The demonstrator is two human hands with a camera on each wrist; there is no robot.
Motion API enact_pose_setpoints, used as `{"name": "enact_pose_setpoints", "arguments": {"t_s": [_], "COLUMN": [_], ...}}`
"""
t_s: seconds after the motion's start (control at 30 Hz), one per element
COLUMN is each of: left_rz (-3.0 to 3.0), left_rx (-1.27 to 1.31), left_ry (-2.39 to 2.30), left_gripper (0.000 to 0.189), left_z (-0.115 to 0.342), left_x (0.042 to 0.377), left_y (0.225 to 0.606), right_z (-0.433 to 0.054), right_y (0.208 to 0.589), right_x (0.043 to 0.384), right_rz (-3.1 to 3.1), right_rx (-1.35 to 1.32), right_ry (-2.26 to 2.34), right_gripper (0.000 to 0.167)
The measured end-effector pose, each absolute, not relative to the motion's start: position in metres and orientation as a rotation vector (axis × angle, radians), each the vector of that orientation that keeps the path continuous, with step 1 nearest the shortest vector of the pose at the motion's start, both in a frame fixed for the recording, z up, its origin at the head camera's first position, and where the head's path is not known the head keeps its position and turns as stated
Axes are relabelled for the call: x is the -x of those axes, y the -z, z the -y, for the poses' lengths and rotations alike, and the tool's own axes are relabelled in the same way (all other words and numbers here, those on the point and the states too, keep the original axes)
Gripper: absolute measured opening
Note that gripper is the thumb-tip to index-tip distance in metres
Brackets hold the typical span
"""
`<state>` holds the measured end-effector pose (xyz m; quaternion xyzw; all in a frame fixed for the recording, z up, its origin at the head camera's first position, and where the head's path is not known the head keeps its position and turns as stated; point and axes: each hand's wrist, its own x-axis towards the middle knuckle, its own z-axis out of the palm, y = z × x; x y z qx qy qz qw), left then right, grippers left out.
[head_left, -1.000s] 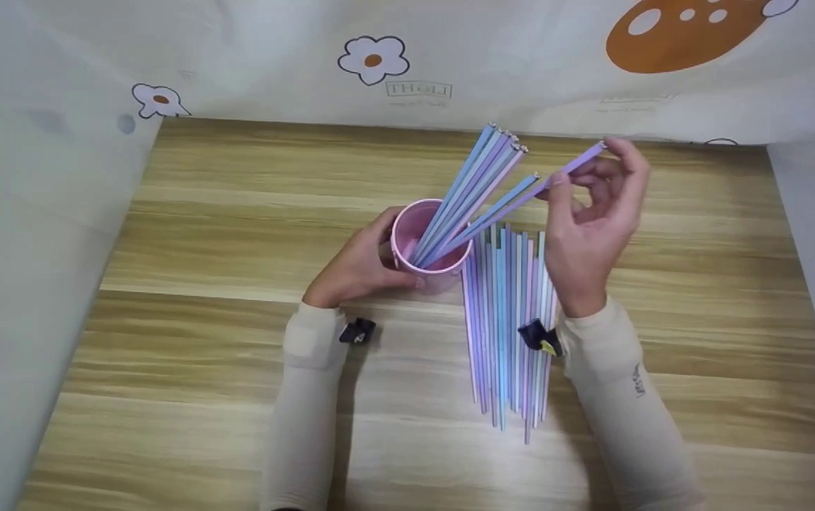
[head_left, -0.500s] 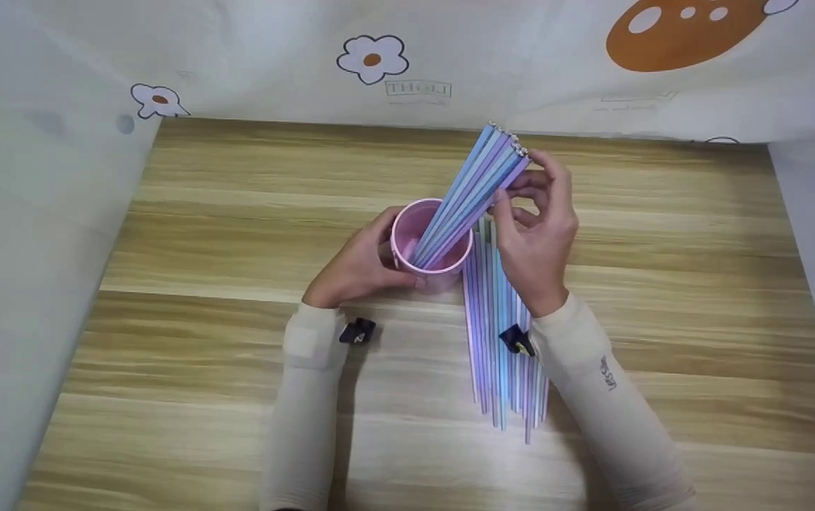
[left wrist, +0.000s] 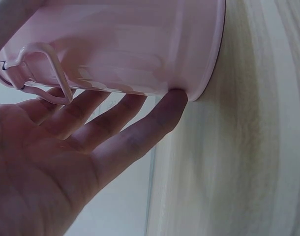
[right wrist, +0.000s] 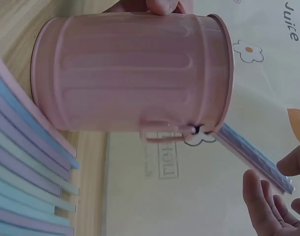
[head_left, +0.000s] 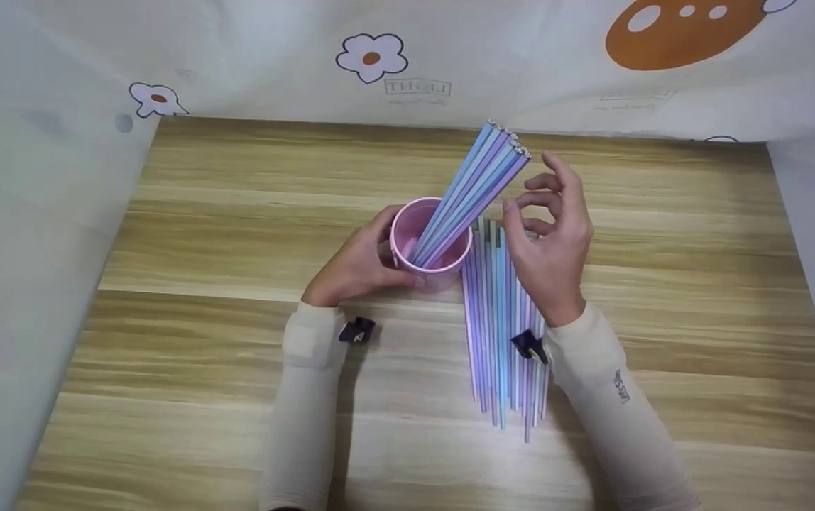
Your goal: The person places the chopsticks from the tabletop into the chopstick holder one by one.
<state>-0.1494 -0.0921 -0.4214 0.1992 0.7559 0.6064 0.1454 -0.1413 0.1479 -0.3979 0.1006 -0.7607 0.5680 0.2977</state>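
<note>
My left hand (head_left: pixel 359 264) grips a pink ribbed bucket (right wrist: pixel 133 73) with a small side handle. In the left wrist view its fingers (left wrist: pixel 135 132) curl along the bucket's wall. A bundle of pastel straws (head_left: pixel 473 190) in blue, purple and pink leans out of the bucket to the upper right. Just right of their top ends is my right hand (head_left: pixel 555 238), apart from them in the head view, its fingers loosely bent and holding nothing. Under its wrist, more pastel straws (head_left: pixel 501 319) lie side by side on the table, partly hidden by the hand and forearm.
The wood-grain table (head_left: pixel 209 341) is enclosed by pale sheets. Its back sheet (head_left: pixel 265 64) carries printed flowers and orange shapes. A small black device (head_left: pixel 358 331) is at the left wrist, another black device (head_left: pixel 529 346) at the right.
My right hand brought a purple straw leftward to the bundle in the bucket, let it go, and has drawn back slightly to the right. The left hand and bucket stayed in place.
</note>
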Motion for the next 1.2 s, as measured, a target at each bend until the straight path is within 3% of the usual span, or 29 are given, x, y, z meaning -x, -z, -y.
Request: {"name": "enact_pose_setpoints", "arguments": {"t_s": [0.6,0.93,1.2], "left_rz": [-2.184,-2.165,-2.174], "left_rx": [-0.608,-0.616,-0.605], "left_ry": [-1.765,-1.778,-1.777], "left_gripper": [0.093,0.090,0.090], "left_z": [0.094,0.092,0.092], "left_x": [0.155,0.148,0.148], "left_y": [0.437,0.421,0.421], "right_z": [-0.237,-0.239,-0.241], "right_y": [0.428,0.446,0.457], "right_x": [0.136,0.140,0.141], "right_rz": [2.374,2.713,2.920], "right_rx": [0.104,0.206,0.117], "right_ry": [-1.329,-1.250,-1.184], "right_gripper": [0.033,0.038,0.039]}}
